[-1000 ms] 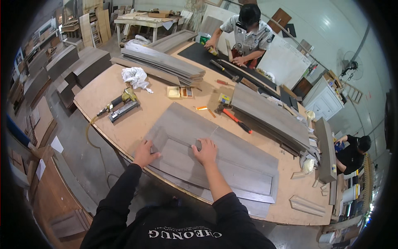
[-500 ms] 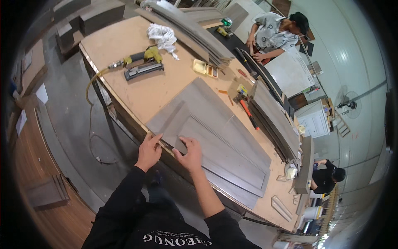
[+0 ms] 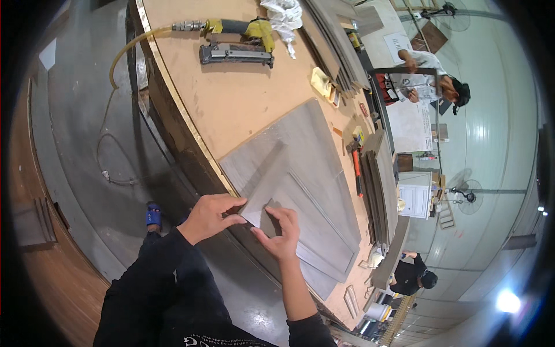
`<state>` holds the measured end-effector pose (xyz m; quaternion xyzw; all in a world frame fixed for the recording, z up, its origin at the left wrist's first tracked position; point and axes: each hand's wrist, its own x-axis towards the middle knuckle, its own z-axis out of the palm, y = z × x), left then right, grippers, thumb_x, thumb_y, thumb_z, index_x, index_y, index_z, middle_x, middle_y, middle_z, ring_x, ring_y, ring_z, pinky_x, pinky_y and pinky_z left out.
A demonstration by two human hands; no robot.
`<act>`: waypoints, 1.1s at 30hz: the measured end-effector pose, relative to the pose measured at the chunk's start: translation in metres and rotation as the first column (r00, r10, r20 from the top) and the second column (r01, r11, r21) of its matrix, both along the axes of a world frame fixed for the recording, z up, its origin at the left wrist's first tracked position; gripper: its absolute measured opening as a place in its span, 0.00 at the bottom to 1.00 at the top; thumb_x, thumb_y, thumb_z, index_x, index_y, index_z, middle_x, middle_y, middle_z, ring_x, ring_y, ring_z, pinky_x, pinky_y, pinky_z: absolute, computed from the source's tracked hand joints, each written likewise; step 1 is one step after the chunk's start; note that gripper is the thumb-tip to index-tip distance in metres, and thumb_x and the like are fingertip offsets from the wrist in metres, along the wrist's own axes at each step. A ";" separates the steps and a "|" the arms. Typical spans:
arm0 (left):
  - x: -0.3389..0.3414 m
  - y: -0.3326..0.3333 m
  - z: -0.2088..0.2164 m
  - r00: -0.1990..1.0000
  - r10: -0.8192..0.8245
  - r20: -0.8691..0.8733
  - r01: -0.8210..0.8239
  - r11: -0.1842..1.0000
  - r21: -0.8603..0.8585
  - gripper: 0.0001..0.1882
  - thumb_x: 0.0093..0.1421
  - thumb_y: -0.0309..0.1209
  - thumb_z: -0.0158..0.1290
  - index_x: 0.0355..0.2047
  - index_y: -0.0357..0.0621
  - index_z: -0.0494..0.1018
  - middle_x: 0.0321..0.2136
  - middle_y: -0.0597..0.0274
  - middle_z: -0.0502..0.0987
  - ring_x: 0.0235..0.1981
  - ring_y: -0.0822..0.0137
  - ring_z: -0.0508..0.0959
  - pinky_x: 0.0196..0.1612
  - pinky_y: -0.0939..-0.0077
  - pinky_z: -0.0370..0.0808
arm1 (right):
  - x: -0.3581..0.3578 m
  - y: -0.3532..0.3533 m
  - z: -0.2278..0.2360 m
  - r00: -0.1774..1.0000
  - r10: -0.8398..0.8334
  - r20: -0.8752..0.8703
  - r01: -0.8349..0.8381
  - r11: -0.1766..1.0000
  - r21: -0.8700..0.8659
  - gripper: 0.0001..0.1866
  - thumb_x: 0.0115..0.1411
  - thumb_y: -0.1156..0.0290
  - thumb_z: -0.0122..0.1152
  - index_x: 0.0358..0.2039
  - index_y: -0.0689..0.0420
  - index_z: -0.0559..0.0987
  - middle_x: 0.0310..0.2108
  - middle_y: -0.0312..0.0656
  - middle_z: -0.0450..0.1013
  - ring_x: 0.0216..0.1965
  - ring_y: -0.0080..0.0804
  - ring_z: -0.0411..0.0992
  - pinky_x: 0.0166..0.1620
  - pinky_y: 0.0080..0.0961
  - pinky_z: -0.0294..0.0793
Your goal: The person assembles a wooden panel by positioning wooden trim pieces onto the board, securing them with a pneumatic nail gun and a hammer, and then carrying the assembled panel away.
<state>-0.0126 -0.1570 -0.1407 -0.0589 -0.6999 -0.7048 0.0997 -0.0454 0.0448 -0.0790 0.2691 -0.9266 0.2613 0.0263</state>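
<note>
A grey wood-look strip [image 3: 269, 172] lies at a slant over the near left part of a large grey door panel [image 3: 324, 168] with a grooved frame. Its near end, which looks pale, is at the bench edge. My left hand [image 3: 209, 220] pinches that end's left side between thumb and fingertips. My right hand [image 3: 281, 232] curves round the other side of the end, with thumb and forefinger on or very near it. Whether those fingertips press on the strip is hard to make out.
On the bench [image 3: 191, 87] lie a yellow-black nail gun [image 3: 240, 43] with an air hose, a white cloth [image 3: 283, 17], a small yellow tray [image 3: 321, 81] and an orange-handled hammer [image 3: 356, 173]. Stacked grey boards [image 3: 378, 185] line the far side. Two people stand beyond.
My view has shifted, so the bench appears further right and closer. The strip's near end now shows a pale face between my hands. The person across the bench has raised a dark bar.
</note>
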 end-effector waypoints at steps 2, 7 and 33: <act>-0.002 -0.002 -0.003 1.000 -0.004 -0.018 0.005 0.999 0.037 0.22 0.46 0.32 0.64 0.41 0.37 0.75 0.28 0.54 0.77 0.26 0.61 0.78 0.29 0.74 0.73 | 0.000 -0.002 -0.001 0.998 -0.042 0.044 0.045 0.996 -0.081 0.29 0.34 0.66 0.76 0.41 0.56 0.78 0.36 0.43 0.71 0.39 0.40 0.68 0.43 0.31 0.70; -0.006 -0.001 -0.009 1.000 -0.026 0.003 0.026 0.995 0.095 0.21 0.42 0.29 0.66 0.38 0.35 0.76 0.29 0.51 0.79 0.28 0.61 0.80 0.30 0.77 0.74 | -0.002 -0.001 -0.001 0.996 -0.038 0.084 0.044 0.997 -0.065 0.28 0.33 0.67 0.76 0.40 0.56 0.78 0.35 0.43 0.70 0.38 0.37 0.69 0.42 0.30 0.69; -0.004 0.006 -0.010 0.997 -0.055 0.047 0.043 0.974 0.221 0.25 0.47 0.26 0.62 0.48 0.44 0.73 0.26 0.52 0.77 0.23 0.60 0.77 0.28 0.77 0.73 | -0.005 -0.010 -0.002 0.999 0.051 0.001 -0.051 0.997 0.065 0.27 0.37 0.68 0.73 0.42 0.54 0.78 0.53 0.51 0.63 0.44 0.39 0.67 0.40 0.29 0.68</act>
